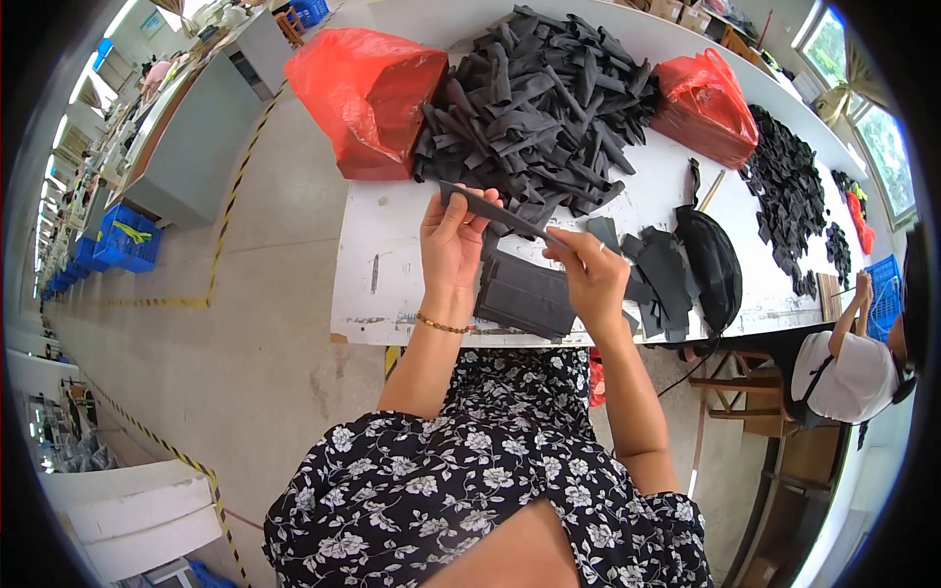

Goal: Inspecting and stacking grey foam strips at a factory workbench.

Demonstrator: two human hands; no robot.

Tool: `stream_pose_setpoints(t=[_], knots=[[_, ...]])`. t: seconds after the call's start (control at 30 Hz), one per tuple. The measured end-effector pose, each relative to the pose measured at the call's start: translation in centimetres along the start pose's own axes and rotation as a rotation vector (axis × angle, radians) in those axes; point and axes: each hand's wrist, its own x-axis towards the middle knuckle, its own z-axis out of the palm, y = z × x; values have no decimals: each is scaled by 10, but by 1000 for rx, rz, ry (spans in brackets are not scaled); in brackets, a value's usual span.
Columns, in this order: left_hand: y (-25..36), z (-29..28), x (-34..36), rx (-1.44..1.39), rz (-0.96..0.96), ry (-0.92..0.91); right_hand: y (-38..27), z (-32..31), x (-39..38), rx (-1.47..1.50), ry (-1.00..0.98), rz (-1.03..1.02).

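Between my two hands a dark grey fabric strip [502, 215] is stretched at a slant above the table. My left hand [453, 235] pinches its upper left end, thumb on top. The lower right end sits in the fingers of my right hand [590, 271]. Under the strip, near the table's front edge, lies a neat stack of flat dark grey pieces [526, 297]. Right of it are loose flat grey pieces [664, 279]. Beyond my hands rises a large heap of folded dark strips [549, 108].
A red plastic bag [368, 103] flanks the heap at left, another red bag [706, 108] at right. A black pouch [708, 267] lies on the white table [392, 269]. Small dark pieces [787, 186] are piled farther right. A co-worker in white [851, 377] sits at the right.
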Motion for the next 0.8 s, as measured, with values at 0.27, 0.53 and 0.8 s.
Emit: stream_pose_setpoints(t=[0.27, 0.53, 0.8], knots=[[-1, 16, -25, 38, -366, 239, 24, -12, 8, -439, 90, -614], [0, 13, -24, 387, -193, 200, 41, -12, -18, 422, 20, 350], [-25, 4, -29, 278, -272, 138, 41, 5, -21, 736, 15, 696]])
